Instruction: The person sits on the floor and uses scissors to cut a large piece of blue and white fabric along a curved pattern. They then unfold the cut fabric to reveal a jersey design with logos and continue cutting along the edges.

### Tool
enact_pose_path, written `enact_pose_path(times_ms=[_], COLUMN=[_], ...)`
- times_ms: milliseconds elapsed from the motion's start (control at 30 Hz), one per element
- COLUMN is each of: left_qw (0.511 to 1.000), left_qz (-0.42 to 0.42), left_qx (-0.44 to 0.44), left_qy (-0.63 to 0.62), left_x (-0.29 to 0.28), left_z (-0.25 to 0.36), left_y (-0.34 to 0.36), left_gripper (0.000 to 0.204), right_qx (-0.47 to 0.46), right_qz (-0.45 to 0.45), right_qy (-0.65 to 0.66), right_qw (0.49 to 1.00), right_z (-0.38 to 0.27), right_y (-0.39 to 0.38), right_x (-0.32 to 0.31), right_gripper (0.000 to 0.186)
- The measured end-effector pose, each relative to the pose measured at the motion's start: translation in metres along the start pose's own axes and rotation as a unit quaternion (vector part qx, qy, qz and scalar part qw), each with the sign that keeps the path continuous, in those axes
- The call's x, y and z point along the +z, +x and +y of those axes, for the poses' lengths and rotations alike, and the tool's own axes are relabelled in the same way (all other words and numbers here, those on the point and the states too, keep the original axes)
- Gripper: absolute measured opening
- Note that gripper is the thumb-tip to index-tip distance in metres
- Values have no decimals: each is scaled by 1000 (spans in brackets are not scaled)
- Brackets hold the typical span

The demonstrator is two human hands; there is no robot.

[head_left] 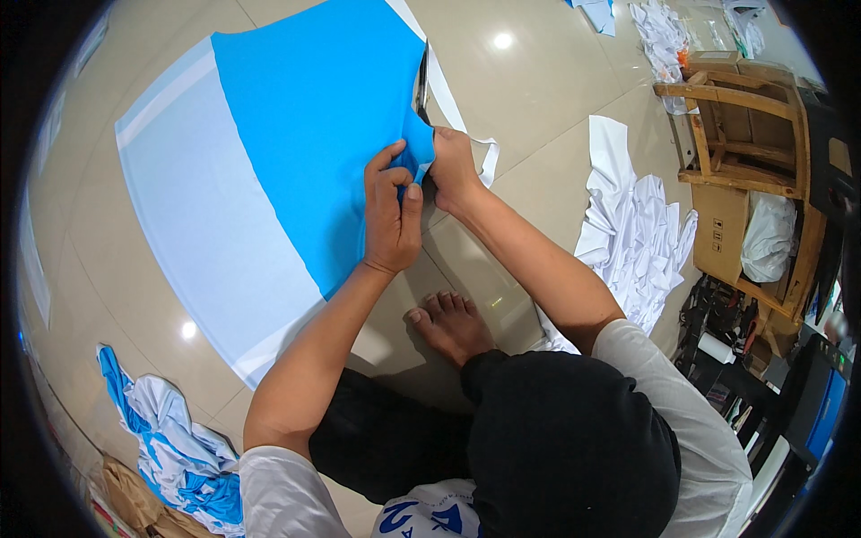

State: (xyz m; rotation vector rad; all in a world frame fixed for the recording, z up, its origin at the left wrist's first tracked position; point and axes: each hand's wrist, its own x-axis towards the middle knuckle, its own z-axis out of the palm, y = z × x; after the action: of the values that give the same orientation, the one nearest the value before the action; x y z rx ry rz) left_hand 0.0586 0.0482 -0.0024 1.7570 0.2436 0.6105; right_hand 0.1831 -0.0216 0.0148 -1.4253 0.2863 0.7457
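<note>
left fingers point(381, 160) pinch a fold of the blue-and-white cloth point(305, 134); the right hand point(456, 166), apparently on dark scissors point(421, 90), is too hidden to tell how far it closes. the cloth spreads across the tiled floor point(529, 99), inside its cluttered right edge; tautness should keep the cut clean.

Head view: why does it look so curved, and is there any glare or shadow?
Head view: a wide fisheye lens bends straight edges and leaves the corners black; round glare spots shine on the glossy floor; soft shadows darken the blue fabric beside the left hand and the floor near the bare foot.
</note>
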Motion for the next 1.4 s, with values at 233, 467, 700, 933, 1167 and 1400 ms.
enact_pose_path(times_ms=[233, 467, 700, 933, 1167, 1400], left_qw=[1000, 1000, 1000, 1000, 1000, 997], left_qz=[2, -1, 1, 3, 6, -52], left_qx=[4, 1, -2, 1, -7, 22], left_qy=[8, 7, 9, 10, 0, 58], left_x=[-1, -1, -1, -2, -1, -5], left_z=[-2, -1, 0, 0, 1, -2], left_y=[-1, 0, -1, 0, 0, -1], left_gripper=[18, 14, 14, 18, 20, 13], right_qx=[-14, -19, -20, -18, -30, 31], right_qz=[-12, -19, -34, -68, -85, 23], right_qy=[34, 54, 69, 70, 91, 1], right_qw=[999, 998, 997, 995, 992, 999], right_z=[3, 11, 9, 7, 12, -4], right_y=[1, 7, 2, 0, -1, -3], right_x=[8, 7, 9, 8, 8, -16], right_gripper=[34, 39, 36, 25, 23, 27])
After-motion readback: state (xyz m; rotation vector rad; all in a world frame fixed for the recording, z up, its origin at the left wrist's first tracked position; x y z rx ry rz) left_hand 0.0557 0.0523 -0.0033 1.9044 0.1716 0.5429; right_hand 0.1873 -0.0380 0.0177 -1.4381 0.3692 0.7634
